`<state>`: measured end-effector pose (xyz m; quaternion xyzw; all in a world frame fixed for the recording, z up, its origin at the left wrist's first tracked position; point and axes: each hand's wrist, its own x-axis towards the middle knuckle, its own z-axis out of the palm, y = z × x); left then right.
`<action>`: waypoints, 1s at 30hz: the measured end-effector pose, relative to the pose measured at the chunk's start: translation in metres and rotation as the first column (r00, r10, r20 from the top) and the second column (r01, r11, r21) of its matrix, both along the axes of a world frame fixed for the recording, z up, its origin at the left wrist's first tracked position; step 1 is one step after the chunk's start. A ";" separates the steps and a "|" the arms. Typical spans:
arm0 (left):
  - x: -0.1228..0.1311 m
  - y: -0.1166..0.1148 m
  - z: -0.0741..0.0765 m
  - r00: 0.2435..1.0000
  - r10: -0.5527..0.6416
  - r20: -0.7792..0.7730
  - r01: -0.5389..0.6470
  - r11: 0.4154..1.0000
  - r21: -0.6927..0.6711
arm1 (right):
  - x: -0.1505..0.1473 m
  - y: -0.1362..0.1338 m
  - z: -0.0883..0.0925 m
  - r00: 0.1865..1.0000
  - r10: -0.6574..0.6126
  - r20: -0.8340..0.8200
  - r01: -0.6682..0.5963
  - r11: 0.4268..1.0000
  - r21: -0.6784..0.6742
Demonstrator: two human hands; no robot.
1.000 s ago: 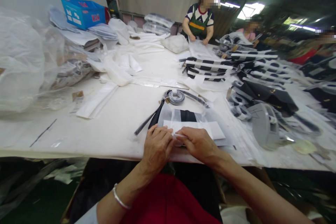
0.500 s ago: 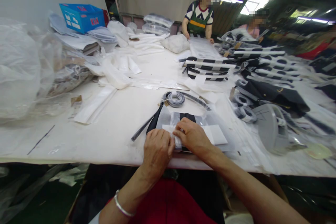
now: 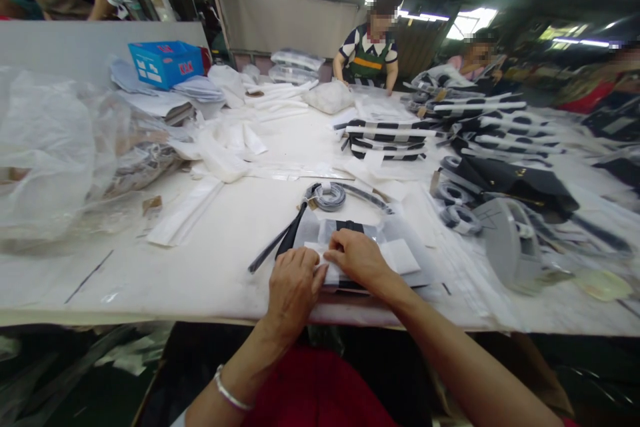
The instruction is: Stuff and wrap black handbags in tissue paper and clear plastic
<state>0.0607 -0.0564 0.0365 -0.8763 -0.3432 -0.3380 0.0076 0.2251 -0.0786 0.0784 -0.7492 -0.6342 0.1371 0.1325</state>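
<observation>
Left hand (image 3: 295,285) and right hand (image 3: 357,257) curl at the white strip (image 3: 403,255); whether gripping, I cannot tell; a coil (image 3: 331,205) lies beyond on the tabletop (image 3: 195,280).

Free passage over tabletop (image 3: 195,280) left of left hand (image 3: 294,283); obstacles: wrapped coil (image 3: 331,204) beyond, grey rounded object (image 3: 505,247) rightward.

Workshop with co-worker (image 3: 371,59) at cluttered worktable (image 3: 187,283)
</observation>
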 end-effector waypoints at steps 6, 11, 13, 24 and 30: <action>-0.002 -0.019 0.000 0.980 -0.201 0.006 0.199 0.972 0.123 | 0.002 0.004 0.004 0.998 -0.021 -0.061 0.017 0.998 -0.056; -0.001 -0.028 -0.007 0.982 -0.174 -0.079 0.181 0.980 0.085 | 0.003 0.009 -0.001 0.992 -0.089 -0.090 0.084 0.995 -0.054; -0.001 -0.028 -0.009 0.983 -0.164 -0.086 0.173 0.978 0.119 | 0.003 0.013 -0.003 0.988 -0.116 -0.103 0.114 0.993 -0.027; -0.001 -0.029 -0.008 0.985 -0.135 -0.107 0.153 0.972 0.180 | 0.117 -0.087 0.052 0.790 -0.323 -0.521 0.548 0.752 0.366; -0.005 -0.016 -0.014 0.974 -0.193 -0.122 0.221 0.928 0.300 | 0.245 -0.194 0.061 0.556 -0.753 -0.352 0.812 0.401 0.425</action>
